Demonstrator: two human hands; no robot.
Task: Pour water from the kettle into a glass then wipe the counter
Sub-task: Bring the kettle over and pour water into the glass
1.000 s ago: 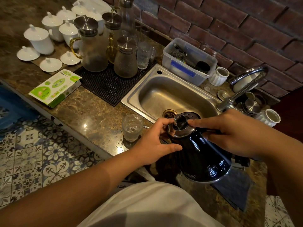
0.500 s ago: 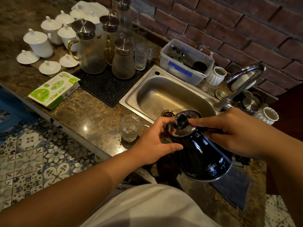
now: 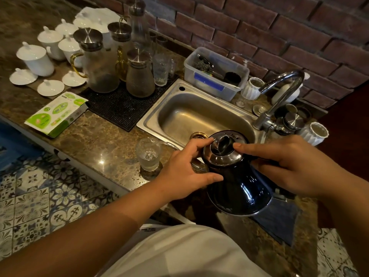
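The black gooseneck kettle [image 3: 237,188] hangs tilted over the bench's [image 3: 89,140] front edge, between two bare hands, its spout arching left toward the glass. The left hand [image 3: 183,172] cups the kettle's near shoulder, thumb along the black wall and a fingertip against the steel lid [image 3: 221,150]. Its grip is curled round the kettle's neck. The right hand [image 3: 287,166] holds the handle side, fingers wrapped there as far as I can see, index finger stretched forward onto the lid knob. Just left of them the small clear glass [image 3: 148,154] stands on the bench beside the sink's [image 3: 191,116] front corner, with water churning low inside and a thin stream reaching it from the spout tip. So the pour looks to be under way and the glass far from full. Next, I'd judge, comes a steady tilt, then levelling off before the rim, setting the kettle down, and finding a cloth. Droplets speckle the bench by the glass.
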